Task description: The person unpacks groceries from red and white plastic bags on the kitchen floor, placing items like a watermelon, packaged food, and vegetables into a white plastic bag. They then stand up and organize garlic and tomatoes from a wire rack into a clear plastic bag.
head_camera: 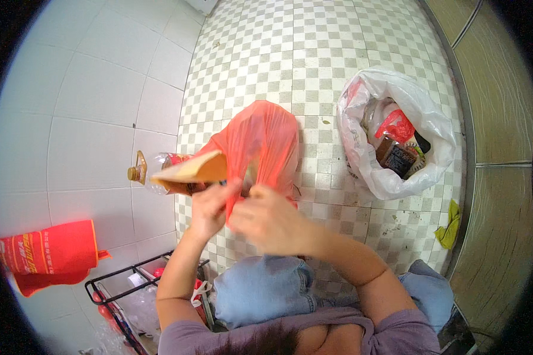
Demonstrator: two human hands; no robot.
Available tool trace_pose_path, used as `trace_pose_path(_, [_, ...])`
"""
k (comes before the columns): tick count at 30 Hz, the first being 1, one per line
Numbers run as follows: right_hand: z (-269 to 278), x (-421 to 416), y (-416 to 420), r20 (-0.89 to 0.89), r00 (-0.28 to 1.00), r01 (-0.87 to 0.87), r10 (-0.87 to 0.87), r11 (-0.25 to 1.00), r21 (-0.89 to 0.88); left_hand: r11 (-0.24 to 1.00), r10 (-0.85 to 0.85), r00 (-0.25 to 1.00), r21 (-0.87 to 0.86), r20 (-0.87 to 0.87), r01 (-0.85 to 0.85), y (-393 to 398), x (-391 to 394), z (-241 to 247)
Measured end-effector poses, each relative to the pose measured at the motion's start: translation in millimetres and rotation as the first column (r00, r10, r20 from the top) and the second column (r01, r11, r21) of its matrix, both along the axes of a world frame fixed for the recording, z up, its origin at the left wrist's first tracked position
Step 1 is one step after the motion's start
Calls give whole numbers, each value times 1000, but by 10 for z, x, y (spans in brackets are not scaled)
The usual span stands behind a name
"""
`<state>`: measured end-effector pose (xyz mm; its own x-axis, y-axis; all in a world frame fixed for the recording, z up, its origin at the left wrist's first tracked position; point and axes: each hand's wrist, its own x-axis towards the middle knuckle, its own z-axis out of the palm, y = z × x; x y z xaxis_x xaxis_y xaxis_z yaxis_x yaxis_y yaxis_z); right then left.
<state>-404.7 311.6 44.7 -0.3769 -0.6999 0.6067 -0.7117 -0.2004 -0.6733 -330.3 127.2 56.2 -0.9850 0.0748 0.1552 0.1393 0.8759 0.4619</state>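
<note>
A red translucent plastic bag (275,128) stands bulging on the floor before me. My left hand (211,208) grips its gathered plastic near the opening. Close beside it, my right hand (268,217) holds the bag's handle part; both hands are blurred. From the bag's left side juts a yellowish cardboard piece (195,168), its inner side facing me. A clear plastic bottle (160,173) with a gold cap and handle lies to the left, partly hidden behind the cardboard. What fills the bag shows only faintly through the plastic.
A white woven sack (368,168) holding wrappers and packages stands at right, near wooden cabinet doors (497,106). A yellow-green cloth (448,226) lies below it. At lower left are a black metal rack (129,279) and a red bag (57,253) against the tiled wall (97,151).
</note>
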Motion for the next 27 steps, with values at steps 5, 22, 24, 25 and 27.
trace_pose_path(5, [-38,154,-72,135,991,18,-19,1000,14,1000,-5,1000,23,28,4,-9,-92,-53])
trace_pose_path(22, [-1007,-1154,2648,-234,-127,802,-964,-239,547,968,-55,970,226,-237,110,695,-413,947])
trace_pose_path(24, [-899,-994,2542,-148,-181,916,-972,-222,334,948,39,959,314,-281,53,737,-338,1055])
trace_pose_path(25, [-849,-897,2508,-108,-203,952,-973,-222,210,931,91,948,365,-305,28,740,-302,1094])
trace_pose_path(27, [-1220,-485,2372,313,-240,969,-919,-207,134,960,95,951,280,-294,-9,947,-209,1315])
